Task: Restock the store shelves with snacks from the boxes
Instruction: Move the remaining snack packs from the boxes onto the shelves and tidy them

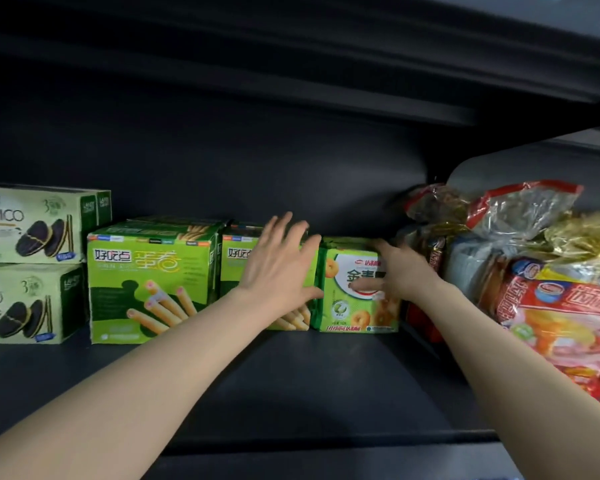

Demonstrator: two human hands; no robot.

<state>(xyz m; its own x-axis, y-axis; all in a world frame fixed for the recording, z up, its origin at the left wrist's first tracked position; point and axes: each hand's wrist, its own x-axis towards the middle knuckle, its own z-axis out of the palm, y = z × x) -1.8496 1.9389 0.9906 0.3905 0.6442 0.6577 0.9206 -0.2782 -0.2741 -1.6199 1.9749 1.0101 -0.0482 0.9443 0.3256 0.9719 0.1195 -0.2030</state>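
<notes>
A: What are the fingers doing?

B: The left hand (280, 261) has its fingers straight and fanned wide, laid flat on the front of the second egg-roll box (234, 268); the thumb reaches to the seam where that box meets the green biscuit pack (355, 289). The right hand (400, 271) grips that pack by its right edge, with the thumb lying across the printed front. Its other fingers go behind the pack, so how they curl is hidden.

A: And where does the pack sit?

B: Upright on the dark shelf (291, 368), touching the second egg-roll box on its left, with red-and-clear bags (499, 216) crowding in from the right.

A: What is covered?

B: The left hand and forearm hide most of the second box's print; only the first characters show. The right hand blurs and covers the pack's right side.

A: Further out?

B: The first egg-roll box (151, 282) stands fully in view. Left of it, two stacked cookie boxes (32, 265) are cut by the frame edge, their names only partly readable. At far right, an orange-red bag (568, 317) runs out of frame.
</notes>
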